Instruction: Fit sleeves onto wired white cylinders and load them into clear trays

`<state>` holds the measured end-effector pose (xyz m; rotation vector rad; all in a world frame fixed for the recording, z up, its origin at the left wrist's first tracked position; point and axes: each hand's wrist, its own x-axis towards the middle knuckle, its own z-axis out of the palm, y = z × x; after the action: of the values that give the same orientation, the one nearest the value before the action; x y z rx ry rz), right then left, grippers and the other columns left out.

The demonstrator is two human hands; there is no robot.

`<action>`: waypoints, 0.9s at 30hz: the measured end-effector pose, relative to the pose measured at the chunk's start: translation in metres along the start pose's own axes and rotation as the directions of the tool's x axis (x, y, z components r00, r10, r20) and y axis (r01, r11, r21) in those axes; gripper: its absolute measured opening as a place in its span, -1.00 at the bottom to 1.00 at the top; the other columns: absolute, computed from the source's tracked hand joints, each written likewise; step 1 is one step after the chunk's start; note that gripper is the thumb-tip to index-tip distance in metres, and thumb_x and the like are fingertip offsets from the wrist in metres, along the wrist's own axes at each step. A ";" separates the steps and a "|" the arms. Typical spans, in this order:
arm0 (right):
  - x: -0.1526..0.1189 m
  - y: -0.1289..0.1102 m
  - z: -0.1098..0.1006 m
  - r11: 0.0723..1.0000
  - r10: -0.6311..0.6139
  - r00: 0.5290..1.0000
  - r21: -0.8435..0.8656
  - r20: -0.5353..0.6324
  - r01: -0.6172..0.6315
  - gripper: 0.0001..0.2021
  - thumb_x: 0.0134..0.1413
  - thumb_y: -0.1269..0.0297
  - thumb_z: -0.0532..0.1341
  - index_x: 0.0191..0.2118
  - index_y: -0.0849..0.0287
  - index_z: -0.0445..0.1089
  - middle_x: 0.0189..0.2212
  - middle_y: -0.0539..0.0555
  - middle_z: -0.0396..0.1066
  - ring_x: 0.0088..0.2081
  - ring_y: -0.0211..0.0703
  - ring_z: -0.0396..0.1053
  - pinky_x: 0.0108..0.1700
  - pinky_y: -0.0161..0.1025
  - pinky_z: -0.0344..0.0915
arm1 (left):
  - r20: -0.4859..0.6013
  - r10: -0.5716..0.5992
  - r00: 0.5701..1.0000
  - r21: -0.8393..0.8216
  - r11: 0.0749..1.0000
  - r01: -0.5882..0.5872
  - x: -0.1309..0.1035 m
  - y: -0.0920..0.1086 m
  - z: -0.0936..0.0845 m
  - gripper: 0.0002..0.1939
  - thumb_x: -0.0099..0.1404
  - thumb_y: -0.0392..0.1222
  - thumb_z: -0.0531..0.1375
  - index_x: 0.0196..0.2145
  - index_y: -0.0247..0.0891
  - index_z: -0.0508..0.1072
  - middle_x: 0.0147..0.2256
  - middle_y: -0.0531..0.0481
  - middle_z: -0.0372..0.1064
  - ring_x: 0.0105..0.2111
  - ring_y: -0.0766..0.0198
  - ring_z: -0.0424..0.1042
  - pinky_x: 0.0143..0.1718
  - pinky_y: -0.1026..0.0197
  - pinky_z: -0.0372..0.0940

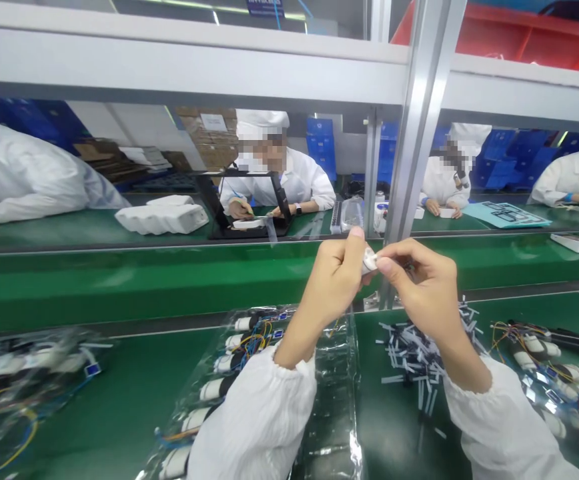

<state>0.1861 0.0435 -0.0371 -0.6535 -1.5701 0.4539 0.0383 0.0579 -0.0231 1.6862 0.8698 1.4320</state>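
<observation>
The green counter point(119, 400) carries a clear plastic tray point(329, 413), with wired white-and-black cylinders point(213, 389) along its left side. A pile of white strips point(419, 360) lies right of the tray. Opposite, 4 people in white coats point(309, 177) are visible; a metal post point(419, 120) stands ahead. Left hand point(337, 273) is raised, thumb up, fingers clasped round a small white part point(369, 259). Right hand point(427, 283) angles inward, thumb and forefinger pinching that part's right end, between the hands and off the counter.
</observation>
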 end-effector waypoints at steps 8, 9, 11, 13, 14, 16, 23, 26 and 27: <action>-0.002 -0.002 0.003 0.996 -0.040 0.996 -0.082 -0.082 0.033 -0.83 0.13 0.57 0.33 -0.40 0.17 0.56 -0.46 -0.06 0.54 -0.44 -0.30 0.42 -0.38 -0.35 0.30 | -0.001 0.035 0.999 0.253 0.967 -0.034 -0.003 -0.002 0.000 -0.32 0.52 0.16 -0.02 -0.70 -0.23 0.23 -0.70 0.01 0.18 -0.64 0.35 0.14 -0.53 0.16 0.01; -0.003 -0.001 0.003 0.990 -0.074 0.994 -0.124 -0.082 0.063 -0.81 0.13 0.60 0.32 -0.40 0.17 0.56 -0.46 -0.06 0.55 -0.44 -0.31 0.42 -0.39 -0.35 0.30 | -0.008 0.045 0.999 0.295 0.954 -0.041 -0.003 -0.003 0.000 -0.33 0.52 0.13 -0.04 -0.70 -0.23 0.22 -0.70 0.01 0.17 -0.64 0.35 0.13 -0.52 0.15 -0.01; -0.004 -0.001 0.002 0.972 -0.135 0.989 -0.200 -0.054 0.122 -0.78 0.14 0.63 0.29 -0.40 0.19 0.56 -0.46 -0.04 0.56 -0.44 -0.30 0.44 -0.37 -0.34 0.31 | -0.002 0.067 0.998 0.385 0.921 -0.061 -0.002 -0.004 0.000 -0.35 0.53 0.06 -0.08 -0.70 -0.21 0.17 -0.71 0.03 0.12 -0.65 0.35 0.07 -0.51 0.14 -0.06; -0.006 0.000 0.002 0.953 -0.171 0.985 -0.259 -0.022 0.160 -0.76 0.15 0.66 0.26 -0.39 0.20 0.56 -0.45 -0.02 0.58 -0.42 -0.29 0.47 -0.34 -0.34 0.34 | 0.020 0.092 0.996 0.472 0.877 -0.090 -0.002 -0.004 -0.001 -0.38 0.53 -0.01 -0.11 -0.70 -0.19 0.09 -0.72 0.05 0.05 -0.66 0.35 0.02 -0.50 0.13 -0.10; -0.007 0.000 0.002 0.943 -0.181 0.983 -0.285 -0.012 0.171 -0.76 0.15 0.67 0.25 -0.39 0.21 0.56 -0.44 -0.01 0.59 -0.41 -0.28 0.49 -0.33 -0.34 0.35 | 0.033 0.109 0.993 0.512 0.852 -0.110 -0.002 -0.004 -0.002 -0.40 0.53 -0.04 -0.12 -0.70 -0.18 0.05 -0.72 0.06 0.00 -0.66 0.35 0.00 -0.49 0.12 -0.12; -0.009 0.000 0.003 0.927 -0.193 0.981 -0.328 0.005 0.184 -0.75 0.14 0.68 0.23 -0.38 0.21 0.56 -0.44 0.00 0.59 -0.41 -0.27 0.49 -0.33 -0.33 0.34 | 0.054 0.145 0.988 0.585 0.798 -0.149 -0.001 -0.003 -0.003 -0.42 0.52 -0.09 -0.13 -0.70 -0.18 -0.02 -0.72 0.08 -0.08 -0.67 0.35 -0.04 -0.47 0.11 -0.15; -0.007 0.005 0.004 0.970 0.101 0.987 -0.235 0.128 -0.069 -0.80 0.16 0.54 0.24 -0.46 0.18 0.48 -0.60 -0.08 0.43 -0.57 -0.31 0.29 -0.50 -0.32 0.19 | 0.066 0.153 0.986 0.753 0.641 -0.150 0.001 -0.004 -0.008 -0.40 0.49 -0.13 -0.05 -0.73 -0.16 -0.05 -0.74 0.07 -0.10 -0.68 0.31 -0.10 -0.44 0.08 -0.23; -0.002 0.007 0.000 0.984 0.144 0.972 -0.128 0.184 -0.122 -0.94 0.21 0.41 0.30 -0.31 0.18 0.50 -0.49 -0.03 0.49 -0.48 -0.25 0.41 -0.42 -0.31 0.31 | 0.056 0.146 0.988 0.689 0.711 -0.144 0.000 -0.002 -0.012 -0.42 0.50 -0.15 -0.06 -0.72 -0.16 -0.01 -0.73 0.06 -0.03 -0.67 0.32 -0.06 -0.45 0.09 -0.20; -0.002 0.006 -0.002 0.987 0.120 0.974 -0.125 0.191 -0.097 -0.99 0.23 0.38 0.31 -0.26 0.17 0.49 -0.44 -0.02 0.51 -0.45 -0.23 0.43 -0.40 -0.29 0.34 | 0.042 0.149 0.988 0.662 0.736 -0.140 0.000 -0.001 -0.013 -0.42 0.51 -0.14 -0.06 -0.71 -0.16 -0.02 -0.73 0.06 -0.02 -0.67 0.32 -0.05 -0.46 0.09 -0.20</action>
<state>0.1890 0.0468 -0.0421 -0.8056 -1.7645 0.5263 0.0253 0.0595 -0.0227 2.3130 1.4035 1.3066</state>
